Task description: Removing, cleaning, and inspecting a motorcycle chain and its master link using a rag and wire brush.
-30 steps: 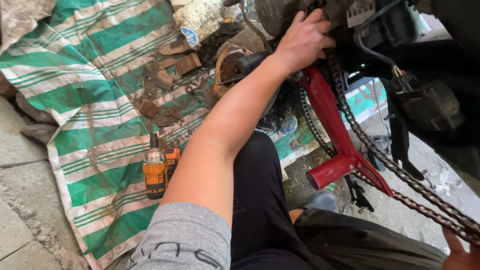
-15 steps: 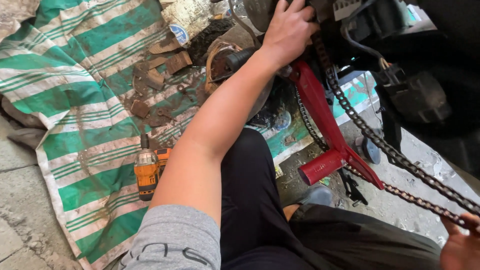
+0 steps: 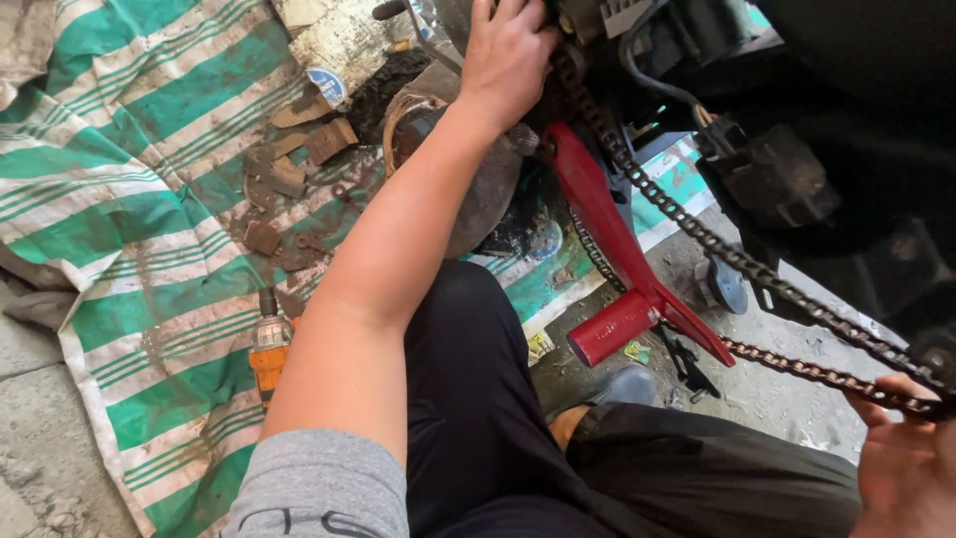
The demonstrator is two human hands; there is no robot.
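Note:
My left hand (image 3: 508,55) reaches up to the dark engine of a motorcycle (image 3: 797,149), at the upper end of a greasy drive chain (image 3: 697,234). Its fingertips are cut off by the top edge, so its grip is unclear. The chain runs down to the right over a red metal lever (image 3: 607,249). At the lower right corner my right hand (image 3: 906,468) grips the chain's lower end with its fingers curled up around the links. My black trousers (image 3: 498,428) fill the foreground.
A green and white striped tarp (image 3: 129,229) covers the ground at left, with several rusty metal parts (image 3: 289,174) scattered on it. An orange power tool (image 3: 269,349) lies beside my left arm. Bare concrete (image 3: 787,389) shows under the chain.
My left hand stays at the engine while the view shifts slightly. My right hand has come further into view at the lower right, on the chain.

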